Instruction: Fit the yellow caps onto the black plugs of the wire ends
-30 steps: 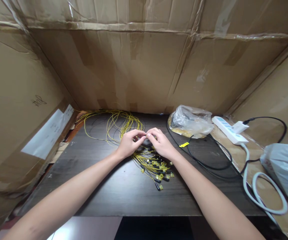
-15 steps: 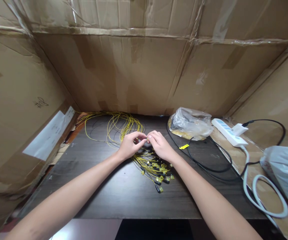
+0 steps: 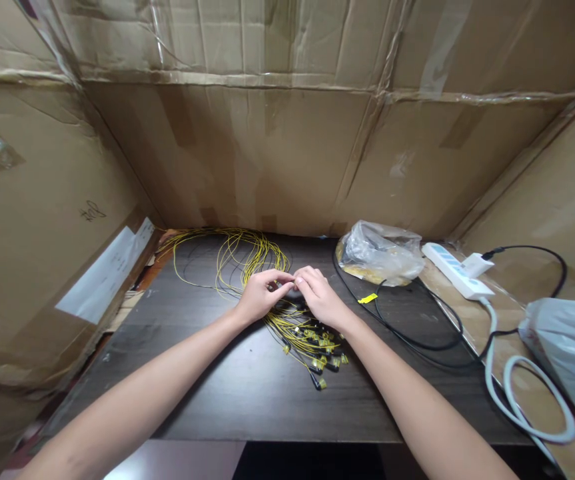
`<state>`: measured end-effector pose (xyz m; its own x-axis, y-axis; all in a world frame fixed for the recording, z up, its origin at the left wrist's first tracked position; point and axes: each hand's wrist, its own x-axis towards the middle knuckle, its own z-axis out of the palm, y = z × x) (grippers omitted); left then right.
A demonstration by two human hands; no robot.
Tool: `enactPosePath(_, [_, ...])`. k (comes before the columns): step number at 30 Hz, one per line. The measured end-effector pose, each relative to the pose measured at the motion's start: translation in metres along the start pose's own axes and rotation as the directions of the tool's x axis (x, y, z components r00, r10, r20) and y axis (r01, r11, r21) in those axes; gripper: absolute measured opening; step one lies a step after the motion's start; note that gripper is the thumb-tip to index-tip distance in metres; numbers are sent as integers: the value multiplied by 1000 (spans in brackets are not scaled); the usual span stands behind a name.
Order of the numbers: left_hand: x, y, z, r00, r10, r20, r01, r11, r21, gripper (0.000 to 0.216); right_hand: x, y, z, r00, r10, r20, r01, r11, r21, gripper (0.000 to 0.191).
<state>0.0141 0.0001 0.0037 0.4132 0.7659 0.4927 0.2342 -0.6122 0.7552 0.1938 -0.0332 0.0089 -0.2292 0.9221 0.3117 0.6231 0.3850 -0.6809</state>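
Note:
My left hand (image 3: 263, 295) and my right hand (image 3: 316, 293) meet over the dark table (image 3: 207, 393), fingertips pinched together. What sits between the fingertips is too small and covered to make out. Beneath and behind them runs a bundle of thin yellow cables (image 3: 262, 257), looping toward the back left. Several black connectors with clear yellowish caps (image 3: 320, 363) lie fanned out at the cable ends, just in front of my right hand. Part of the bundle is hidden by both hands.
Back right lies a clear plastic bag (image 3: 380, 250) with yellow material inside. A black cable with a yellow tag (image 3: 368, 299) curves beside it. A white power strip (image 3: 454, 270), its coiled white cord and a grey-white bag (image 3: 567, 353) stand right. Cardboard walls (image 3: 247, 153) surround the table.
The camera view has tilted slightly, so the scene sits a little lower. Both hands keep the same pinched pose, with only small finger movements.

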Motion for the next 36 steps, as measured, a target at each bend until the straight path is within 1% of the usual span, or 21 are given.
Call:
enactPosePath(3, [0, 2, 0, 1000, 14, 6, -15, 999, 44, 15, 0, 0, 1, 1000, 11, -4, -11, 999, -42, 34])
enactPosePath(5, [-1, 2, 0, 1000, 24, 8, -25, 993, 112, 14, 0, 0, 0, 1000, 14, -21, -16, 992, -126, 33])
enactPosePath(7, [-2, 1, 2, 998, 41, 37, -49, 974, 220, 13, 0, 1, -2, 999, 7, -49, -18, 974, -226, 29])
enactPosePath(9, [-3, -1, 3, 994, 61, 92, -90, 927, 364, 13, 0, 1, -3, 998, -7, -64, -13, 952, -306, 27])
enactPosePath(11, [-3, -2, 3, 987, 81, 138, -140, 857, 496, 16, -1, 1, -3, 998, -19, -54, -2, 930, -367, 26])
enactPosePath(13, [-2, 1, 1, 983, 113, 146, -177, 802, 571, 22, -1, 0, -2, 999, -23, -35, 6, 907, -421, 26])
enactPosePath(16, [-1, 19, 1, 979, 176, 98, -200, 779, 594, 31, 0, -2, 3, 1000, -16, -23, 3, 876, -482, 25])
enactPosePath(17, [-1, 29, 3, 975, 200, 91, -215, 784, 583, 30, 1, -3, 4, 1000, -12, -26, -2, 868, -496, 25])
enactPosePath(18, [-1, 41, 8, 969, 223, 110, -246, 794, 555, 28, 2, -4, 6, 1000, -9, -21, -3, 858, -514, 24])
enactPosePath(19, [-2, 54, 14, 951, 262, 166, -310, 809, 499, 25, 3, -5, 7, 1000, -16, -8, 9, 843, -538, 22])
enactPosePath(21, [-3, 83, 34, 887, 326, 326, -431, 837, 336, 23, 4, -9, 9, 1000, -6, -1, 4, 811, -585, 25])
enactPosePath(22, [-3, 97, 47, 837, 331, 435, -470, 842, 264, 21, 5, -10, 10, 1000, 5, -18, -15, 803, -596, 29])
enactPosePath(23, [-3, 109, 60, 768, 337, 545, -510, 836, 201, 20, 5, -12, 10, 1000, -2, -18, -9, 799, -601, 31])
enactPosePath(24, [-3, 120, 75, 710, 326, 624, -531, 830, 171, 20, 6, -13, 10, 999, -28, -18, 11, 797, -603, 32])
enactPosePath(25, [-2, 130, 89, 676, 299, 674, -528, 834, 160, 22, 6, -14, 11, 999, -50, -20, 28, 797, -603, 33])
enactPosePath(28, [-1, 154, 127, 596, 183, 782, -470, 869, 155, 30, 5, -13, 11, 996, -85, -24, 53, 796, -603, 32])
enactPosePath(30, [-5, 168, 146, 526, 137, 840, -432, 893, 125, 32, 5, -11, 11, 996, -87, -26, 54, 797, -602, 31])
enactPosePath(33, [-15, 189, 162, 405, 215, 889, -393, 919, -43, 28, 5, -10, 11, 996, -86, -18, 58, 800, -597, 31])
enactPosePath(34, [-18, 193, 163, 375, 242, 895, -386, 918, -87, 24, 5, -10, 11, 996, -85, -15, 59, 801, -595, 31])
enactPosePath(35, [-18, 195, 163, 367, 250, 896, -385, 918, -99, 24, 5, -10, 11, 996, -84, -12, 60, 802, -594, 31])
enactPosePath(36, [-17, 195, 162, 381, 235, 894, -388, 919, -76, 27, 4, -10, 11, 997, -82, -10, 60, 802, -594, 31])
